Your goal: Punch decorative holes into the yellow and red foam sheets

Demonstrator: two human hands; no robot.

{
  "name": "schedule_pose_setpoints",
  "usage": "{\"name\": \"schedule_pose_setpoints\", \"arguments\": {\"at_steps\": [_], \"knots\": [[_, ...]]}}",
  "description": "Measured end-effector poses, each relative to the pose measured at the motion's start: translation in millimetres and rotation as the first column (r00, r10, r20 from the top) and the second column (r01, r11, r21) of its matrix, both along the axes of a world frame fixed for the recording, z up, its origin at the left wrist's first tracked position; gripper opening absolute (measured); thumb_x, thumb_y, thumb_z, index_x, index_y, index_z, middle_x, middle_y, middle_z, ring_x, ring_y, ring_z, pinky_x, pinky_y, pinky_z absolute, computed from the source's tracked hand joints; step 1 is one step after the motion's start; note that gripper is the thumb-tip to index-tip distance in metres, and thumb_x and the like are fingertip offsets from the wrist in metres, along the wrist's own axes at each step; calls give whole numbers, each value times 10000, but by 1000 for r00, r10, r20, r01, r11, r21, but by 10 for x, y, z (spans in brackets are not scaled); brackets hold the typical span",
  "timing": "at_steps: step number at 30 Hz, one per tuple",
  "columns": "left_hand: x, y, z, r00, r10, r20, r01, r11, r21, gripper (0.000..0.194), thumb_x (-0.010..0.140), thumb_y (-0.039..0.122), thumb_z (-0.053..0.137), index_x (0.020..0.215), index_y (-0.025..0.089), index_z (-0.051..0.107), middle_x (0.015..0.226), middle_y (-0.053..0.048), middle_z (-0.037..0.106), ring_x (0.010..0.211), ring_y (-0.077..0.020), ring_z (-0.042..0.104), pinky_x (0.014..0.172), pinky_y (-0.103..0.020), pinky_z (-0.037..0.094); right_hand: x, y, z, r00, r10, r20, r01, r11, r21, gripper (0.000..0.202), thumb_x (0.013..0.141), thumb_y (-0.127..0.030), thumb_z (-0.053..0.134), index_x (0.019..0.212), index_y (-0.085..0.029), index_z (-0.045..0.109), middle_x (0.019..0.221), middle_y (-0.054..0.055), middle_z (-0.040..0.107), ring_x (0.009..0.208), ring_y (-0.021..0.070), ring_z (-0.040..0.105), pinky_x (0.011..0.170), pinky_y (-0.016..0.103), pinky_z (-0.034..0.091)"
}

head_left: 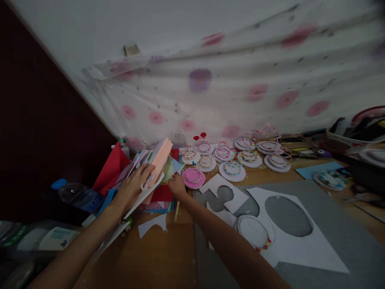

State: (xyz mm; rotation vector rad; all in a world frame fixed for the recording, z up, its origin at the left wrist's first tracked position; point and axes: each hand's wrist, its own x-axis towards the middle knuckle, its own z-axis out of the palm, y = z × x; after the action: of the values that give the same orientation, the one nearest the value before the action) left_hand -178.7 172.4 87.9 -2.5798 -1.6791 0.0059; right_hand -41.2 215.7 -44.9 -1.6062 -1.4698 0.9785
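My left hand (pixel 138 181) is wrapped over a bundle of paper sheets, with a folded peach sheet (pixel 161 162) standing up beside the fingers. White sheets (pixel 144 196) hang along its lower side. My right hand (pixel 177 185) is closed, its fingers at the edge of the pile by a pale green sheet (pixel 169 170); what they pinch, if anything, is hidden. Just right of that hand lies a pink disc (pixel 194 178) carrying a beaded ring. Red paper (pixel 162 193) shows between the hands, low in the pile.
Several white discs with beaded rings (pixel 232 171) stand along the wall. Cut white paper (pixel 315 245) and a beaded loop (pixel 255 233) lie on a grey mat (pixel 325 212). At left are a water bottle (pixel 78 195) and a red folded sheet (pixel 111 168). A basket (pixel 355 137) stands far right.
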Motion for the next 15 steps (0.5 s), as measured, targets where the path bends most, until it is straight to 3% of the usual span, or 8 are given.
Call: {"name": "schedule_pose_setpoints", "arguments": {"at_steps": [6, 11, 15], "knots": [[-53, 39, -78, 999, -29, 13, 29, 1000, 6, 538, 853, 144, 419, 1374, 254, 344, 1457, -103, 380, 1238, -285, 491, 938, -417, 464, -27, -60, 62, 992, 29, 124, -25, 999, -30, 278, 906, -313, 588, 1129, -146, 592, 1142, 86, 624, 978, 218, 628, 836, 425, 530], [-106, 45, -223, 998, -63, 17, 62, 997, 43, 637, 809, 60, 409, 1398, 292, 332, 1472, -83, 371, 1259, -261, 477, 925, -388, 480, -13, -124, 75, 988, 31, 151, -38, 998, 49, 261, 903, -303, 592, 1110, -143, 602, 1145, 87, 624, 1006, 225, 618, 861, 438, 517], [-52, -19, -250, 995, -85, 57, 81, 994, 66, 673, 777, 32, 447, 1393, 289, 357, 1456, -80, 397, 1275, -257, 457, 972, -398, 456, -10, -35, 39, 995, 6, 98, -18, 992, 123, 274, 912, -309, 578, 1141, -157, 585, 1150, 80, 619, 978, 217, 625, 833, 428, 531]]}}
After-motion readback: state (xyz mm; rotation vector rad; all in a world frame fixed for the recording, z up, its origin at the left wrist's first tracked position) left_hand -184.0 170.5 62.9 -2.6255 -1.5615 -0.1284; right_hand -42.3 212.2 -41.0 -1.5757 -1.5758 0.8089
